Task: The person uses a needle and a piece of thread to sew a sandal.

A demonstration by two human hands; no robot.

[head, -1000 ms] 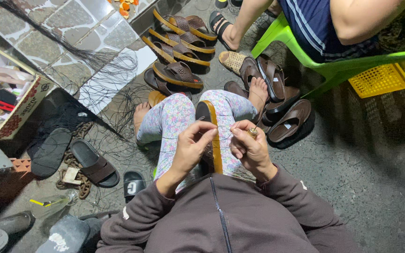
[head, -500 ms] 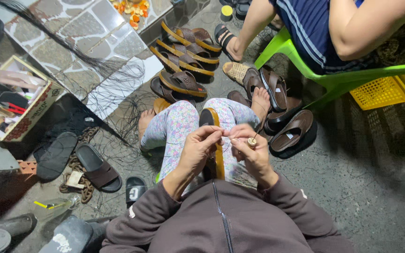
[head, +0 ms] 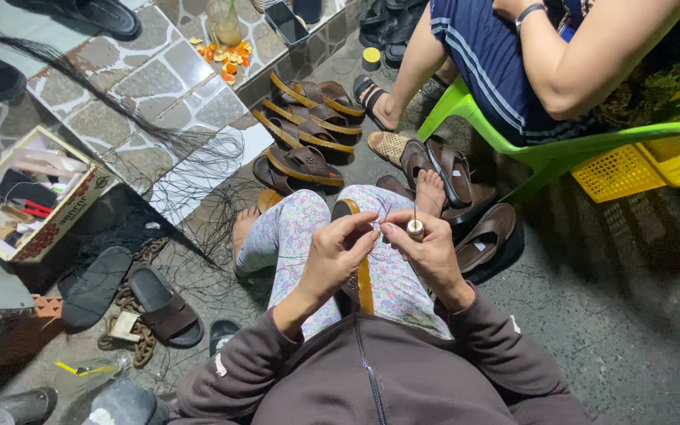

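Seated on the ground, knees up in floral trousers (head: 301, 228), dark zip jacket (head: 371, 378) at frame bottom. Paved stone step (head: 135, 86) upper left, strewn with long dark thread strands (head: 190, 145). Green plastic chair (head: 560, 145) upper right with a second person seated, yellow crate (head: 639, 165) beneath. Row of brown sandals with tan edging (head: 308, 130) just beyond the feet; more brown sandals (head: 466, 205) right of the right foot. Open box of tools (head: 33, 197) far left, black slide (head: 159, 303) on a rusty chain beside it.

Work piece: sandal sole with tan welt (head: 364, 271), propped on edge between the thighs, toe end away from the body.

Left hand (head: 336, 260): curled narrow, thumb and forefinger pinched above the sole's rim; on thread or needle, cannot tell, too fine.
Right hand (head: 426, 252): closed around a small awl with pale round handle (head: 415, 229), fine metal tip upward, fingertips meeting the left's.

Judgement for the stitch in hand: keep sole clamped firmly by the knees; hold thread taut between both pinches; keep awl tip angled clear of left fingertips; draw slack evenly to avoid tangling with loose strands nearby.
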